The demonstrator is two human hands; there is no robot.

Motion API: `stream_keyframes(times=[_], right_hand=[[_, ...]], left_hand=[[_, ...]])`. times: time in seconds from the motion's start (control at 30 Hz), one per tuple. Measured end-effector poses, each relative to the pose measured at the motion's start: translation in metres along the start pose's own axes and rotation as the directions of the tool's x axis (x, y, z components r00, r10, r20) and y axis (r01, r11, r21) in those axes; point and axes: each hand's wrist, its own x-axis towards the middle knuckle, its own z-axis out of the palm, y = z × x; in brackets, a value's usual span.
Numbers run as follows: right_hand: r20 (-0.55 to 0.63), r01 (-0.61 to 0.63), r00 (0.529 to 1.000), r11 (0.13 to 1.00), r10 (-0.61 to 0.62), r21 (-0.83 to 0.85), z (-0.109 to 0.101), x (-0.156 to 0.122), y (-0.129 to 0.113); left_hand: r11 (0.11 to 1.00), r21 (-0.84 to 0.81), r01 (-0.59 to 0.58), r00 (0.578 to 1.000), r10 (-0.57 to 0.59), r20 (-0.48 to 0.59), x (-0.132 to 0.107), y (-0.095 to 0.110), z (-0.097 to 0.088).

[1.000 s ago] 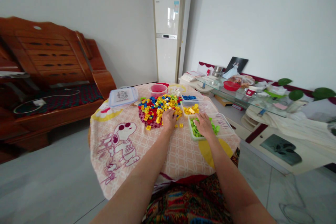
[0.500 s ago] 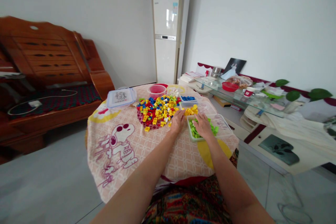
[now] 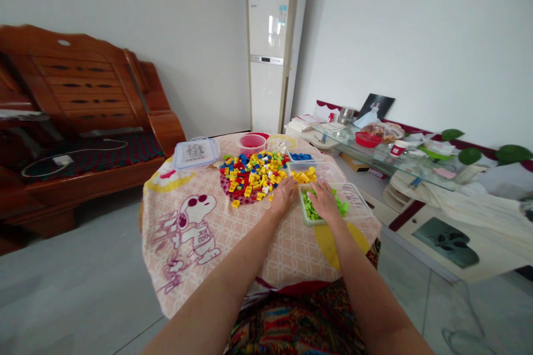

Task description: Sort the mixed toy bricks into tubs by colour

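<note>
My left hand [image 3: 285, 195] lies low over the cloth between the mixed pile of toy building bricks [image 3: 254, 175] and the boxes, its fingers stretched towards the yellow bricks [image 3: 305, 176]; no brick shows in it. My right hand [image 3: 323, 201] is over a clear plastic box [image 3: 308, 222] of green bricks [image 3: 342, 208], fingers reaching forward and thumb apart. Whether its fingertips touch a brick is too small to tell. Behind stands a box of blue bricks [image 3: 300, 157]. A round pink-looking tub [image 3: 252, 147] with red bricks is at the back of the pile.
A box lid [image 3: 195, 153] lies at the back left of the round table's patterned cloth [image 3: 250, 238]. White bricks [image 3: 278, 147] sit behind the pile. To the right is a glass-topped stand [image 3: 400, 161] with a red bowl [image 3: 368, 139] and a cup. A wooden bench [image 3: 91, 94] stands left.
The whole view has shifted slightly, so everything sits a little further right. Both hands stay at about the same places by the boxes.
</note>
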Motion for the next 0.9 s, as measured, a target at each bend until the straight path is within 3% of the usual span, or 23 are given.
stream_keyframes(times=[0.23, 0.43, 0.53, 0.67, 0.9], right_hand=[[-0.004, 0.037, 0.999, 0.998, -0.037, 0.059, -0.009, 0.014, 0.006], [0.036, 0.05, 0.997, 0.934, -0.067, 0.354, -0.028, 0.053, -0.022], [0.157, -0.004, 0.985, 0.913, -0.066, 0.408, -0.024, 0.077, -0.041], [0.215, -0.019, 0.974, 0.918, -0.073, 0.395, -0.009, 0.099, -0.056], [0.26, -0.004, 0.96, 0.921, -0.106, 0.39, 0.004, 0.102, -0.056]], left_hand=[[1.0, -0.008, 0.016, 1.0, -0.016, -0.005, -0.003, -0.001, -0.002], [0.999, -0.037, 0.018, 1.0, -0.019, -0.024, -0.003, 0.003, -0.003], [0.999, -0.045, 0.011, 1.0, -0.011, -0.006, -0.004, 0.004, -0.004], [0.999, -0.051, -0.016, 1.0, 0.016, 0.002, -0.003, 0.005, -0.006], [0.998, -0.063, -0.009, 1.0, 0.009, -0.006, -0.002, 0.008, -0.008]])
